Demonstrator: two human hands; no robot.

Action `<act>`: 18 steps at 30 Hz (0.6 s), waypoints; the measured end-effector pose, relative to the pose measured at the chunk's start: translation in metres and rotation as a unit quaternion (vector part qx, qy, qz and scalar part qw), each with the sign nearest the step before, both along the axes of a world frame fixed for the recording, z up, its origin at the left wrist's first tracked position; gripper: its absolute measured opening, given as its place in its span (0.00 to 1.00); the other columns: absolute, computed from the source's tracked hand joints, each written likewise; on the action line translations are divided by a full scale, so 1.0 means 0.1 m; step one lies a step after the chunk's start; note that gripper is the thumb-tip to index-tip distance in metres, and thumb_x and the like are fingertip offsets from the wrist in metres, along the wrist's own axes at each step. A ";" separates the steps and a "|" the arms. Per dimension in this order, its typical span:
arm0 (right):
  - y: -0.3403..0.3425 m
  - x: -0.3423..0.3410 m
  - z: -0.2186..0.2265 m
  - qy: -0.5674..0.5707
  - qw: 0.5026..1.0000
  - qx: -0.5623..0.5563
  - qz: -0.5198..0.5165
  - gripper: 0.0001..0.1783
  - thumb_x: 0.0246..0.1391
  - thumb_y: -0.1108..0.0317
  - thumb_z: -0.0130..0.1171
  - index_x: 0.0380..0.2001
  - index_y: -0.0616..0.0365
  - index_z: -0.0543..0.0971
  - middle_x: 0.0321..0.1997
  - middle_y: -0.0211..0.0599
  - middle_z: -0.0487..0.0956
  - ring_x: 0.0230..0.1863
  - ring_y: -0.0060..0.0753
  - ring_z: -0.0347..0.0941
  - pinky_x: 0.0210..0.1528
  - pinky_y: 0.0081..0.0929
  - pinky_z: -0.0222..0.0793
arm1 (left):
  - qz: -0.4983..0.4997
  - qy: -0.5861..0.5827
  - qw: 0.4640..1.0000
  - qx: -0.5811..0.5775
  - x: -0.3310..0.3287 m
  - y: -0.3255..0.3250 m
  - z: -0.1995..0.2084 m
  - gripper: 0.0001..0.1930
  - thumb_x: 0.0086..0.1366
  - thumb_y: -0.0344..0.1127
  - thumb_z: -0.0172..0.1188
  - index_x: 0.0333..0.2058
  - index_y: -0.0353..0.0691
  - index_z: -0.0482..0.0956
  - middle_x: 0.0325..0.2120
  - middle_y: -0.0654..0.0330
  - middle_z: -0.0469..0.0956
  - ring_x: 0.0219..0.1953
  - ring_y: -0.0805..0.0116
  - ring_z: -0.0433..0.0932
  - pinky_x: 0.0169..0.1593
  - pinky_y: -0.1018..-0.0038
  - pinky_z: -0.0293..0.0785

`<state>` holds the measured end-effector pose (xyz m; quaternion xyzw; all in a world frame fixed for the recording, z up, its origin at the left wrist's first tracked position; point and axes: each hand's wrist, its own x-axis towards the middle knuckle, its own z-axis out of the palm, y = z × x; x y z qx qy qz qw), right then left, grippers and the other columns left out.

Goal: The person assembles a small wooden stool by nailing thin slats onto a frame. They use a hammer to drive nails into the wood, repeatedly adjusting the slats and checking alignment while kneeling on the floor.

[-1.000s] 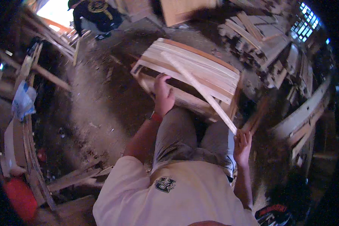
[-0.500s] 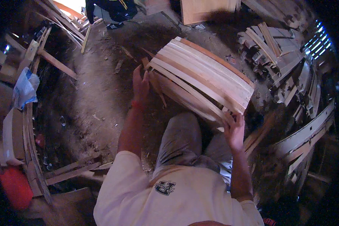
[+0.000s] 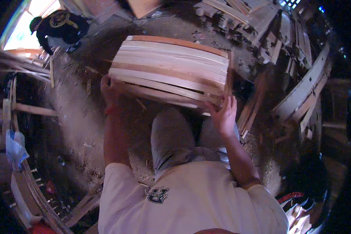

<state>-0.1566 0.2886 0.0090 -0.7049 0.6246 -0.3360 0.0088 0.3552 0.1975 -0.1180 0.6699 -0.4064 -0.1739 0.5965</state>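
A slatted wooden crate (image 3: pixel 171 64) is in front of me above my knees, its pale and reddish-brown slats running left to right. A narrow dark gap shows between slats near its front edge. My left hand (image 3: pixel 109 90) is closed round the crate's near left corner; its fingers are partly hidden. At the near right corner, my right hand (image 3: pixel 224 116) grips the slat ends, with the thumb on the near side and the fingers up against the end. The underside of the crate is out of sight.
Another person (image 3: pixel 62 29) bends over at the far left by a bright opening. Stacked wood offcuts (image 3: pixel 257 23) lie at the far right. Long boards (image 3: pixel 304 89) lean on the right. A plastic bag (image 3: pixel 16 148) hangs at the left, above more timber.
The crate and both hands have shifted left in the view, and the crate lies more level across it. The surroundings have swung as my head turned. The other person shows more fully.
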 end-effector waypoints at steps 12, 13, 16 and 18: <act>0.06 -0.11 0.03 -0.238 0.963 0.112 -0.057 0.23 0.45 0.61 0.80 0.37 0.65 0.81 0.32 0.43 0.83 0.33 0.35 0.81 0.40 0.33 0.77 | 0.070 -0.171 0.978 0.093 -0.38 0.17 0.74 0.22 0.73 0.41 0.59 0.56 0.27 0.73 0.51 0.48 0.79 0.52 0.54 0.78 0.59 0.62 0.72; 0.06 -0.10 0.04 -0.238 0.964 0.104 -0.057 0.22 0.46 0.61 0.79 0.38 0.65 0.81 0.33 0.44 0.84 0.33 0.38 0.82 0.39 0.35 0.78 | 0.057 -0.182 0.977 0.099 -0.35 0.17 0.74 0.24 0.72 0.42 0.60 0.56 0.27 0.73 0.51 0.47 0.79 0.52 0.54 0.78 0.59 0.61 0.72; 0.07 -0.08 0.07 -0.251 0.961 0.100 -0.059 0.21 0.48 0.62 0.78 0.39 0.63 0.82 0.35 0.47 0.85 0.35 0.44 0.84 0.40 0.38 0.79 | 0.040 -0.140 0.982 0.121 -0.33 0.14 0.73 0.26 0.72 0.45 0.61 0.57 0.27 0.73 0.52 0.47 0.78 0.53 0.54 0.77 0.59 0.61 0.72; 0.08 -0.10 0.06 -0.276 0.951 0.126 -0.060 0.21 0.47 0.62 0.78 0.39 0.63 0.82 0.37 0.47 0.85 0.36 0.44 0.84 0.41 0.38 0.79 | 0.014 -0.125 0.988 0.088 -0.33 0.15 0.70 0.27 0.72 0.46 0.61 0.57 0.27 0.72 0.52 0.46 0.78 0.53 0.54 0.77 0.59 0.61 0.72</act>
